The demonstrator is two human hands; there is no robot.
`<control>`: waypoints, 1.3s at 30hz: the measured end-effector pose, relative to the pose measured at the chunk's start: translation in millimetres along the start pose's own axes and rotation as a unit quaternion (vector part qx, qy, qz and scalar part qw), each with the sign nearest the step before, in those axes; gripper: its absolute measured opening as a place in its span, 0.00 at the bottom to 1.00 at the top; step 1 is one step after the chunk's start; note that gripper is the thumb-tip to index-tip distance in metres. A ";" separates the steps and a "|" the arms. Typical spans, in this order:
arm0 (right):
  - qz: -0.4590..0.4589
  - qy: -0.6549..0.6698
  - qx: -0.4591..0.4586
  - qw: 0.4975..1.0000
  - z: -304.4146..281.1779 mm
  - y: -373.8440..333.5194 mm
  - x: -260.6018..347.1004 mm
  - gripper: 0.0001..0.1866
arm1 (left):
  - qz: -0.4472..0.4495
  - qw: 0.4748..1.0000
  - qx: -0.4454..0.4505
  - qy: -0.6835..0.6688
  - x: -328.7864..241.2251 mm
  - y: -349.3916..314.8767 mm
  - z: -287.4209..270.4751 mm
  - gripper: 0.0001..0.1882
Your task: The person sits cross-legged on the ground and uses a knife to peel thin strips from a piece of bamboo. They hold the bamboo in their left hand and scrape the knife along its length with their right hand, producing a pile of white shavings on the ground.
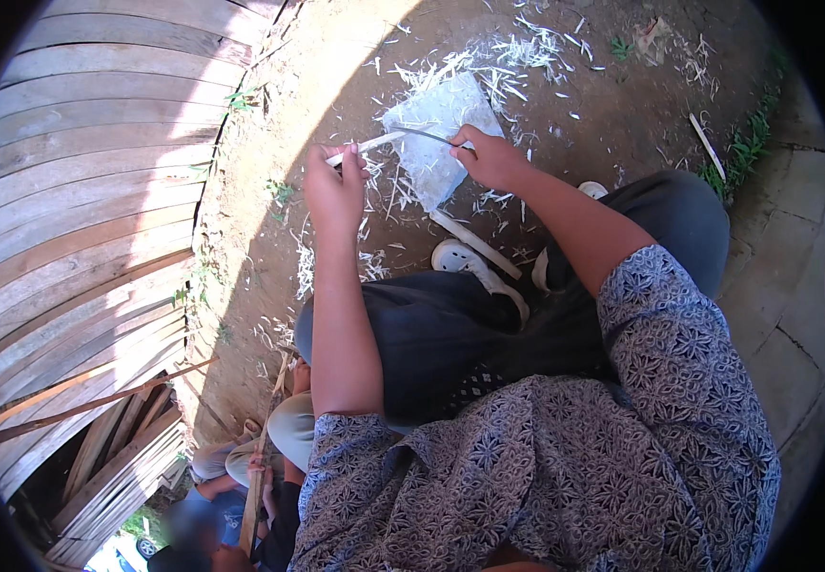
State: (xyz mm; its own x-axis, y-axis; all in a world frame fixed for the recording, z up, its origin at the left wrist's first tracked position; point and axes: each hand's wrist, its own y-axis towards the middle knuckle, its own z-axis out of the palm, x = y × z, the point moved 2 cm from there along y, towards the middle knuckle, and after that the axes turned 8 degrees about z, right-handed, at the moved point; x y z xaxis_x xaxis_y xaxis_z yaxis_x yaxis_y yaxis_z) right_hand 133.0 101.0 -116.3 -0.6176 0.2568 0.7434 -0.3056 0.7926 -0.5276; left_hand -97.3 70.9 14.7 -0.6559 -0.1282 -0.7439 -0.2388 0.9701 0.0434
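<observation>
My left hand [336, 191] is closed around a thin pale strip of wood [377, 143], which points up and to the right. In my closed right hand [490, 157] is a knife; its slim dark blade [428, 136] reaches left toward the strip's far end. Blade and strip come close or cross there, and I cannot tell whether they touch. My fingers cover the knife's handle. Beneath both hands a flat whitish slab [469, 103] lies on the dirt, strewn with pale wood shavings [531, 48].
A pale stick [477, 244] lies between the slab and my light shoes [460, 257]. Along the left runs a wall of wooden planks [98, 143]. At lower left, people sit close by, with a hand on a long wooden piece [258, 477]. Stone paving [789, 286] borders the right.
</observation>
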 end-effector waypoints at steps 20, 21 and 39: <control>-0.054 0.042 -0.046 0.997 15.3 21.3 25.1 0.13 | 0.124 0.920 0.156 0.338 -50.5 38.9 -15.8 0.17; -0.047 0.031 -0.047 0.997 15.7 22.8 23.9 0.12 | 0.140 0.908 0.178 0.352 -55.2 42.5 -18.7 0.17; -0.090 -0.022 -0.114 0.989 -1.2 11.4 50.2 0.13 | 0.374 0.840 0.229 0.318 -69.2 84.7 13.2 0.09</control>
State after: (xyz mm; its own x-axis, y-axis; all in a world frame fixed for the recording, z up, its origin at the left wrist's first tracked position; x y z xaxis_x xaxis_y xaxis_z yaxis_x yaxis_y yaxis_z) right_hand 99.4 123.6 -84.5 -0.6013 0.0804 0.7950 -0.2447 0.9286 -0.2790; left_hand -62.7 164.7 61.0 -0.7843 0.6108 -0.1086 0.6167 0.7866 -0.0302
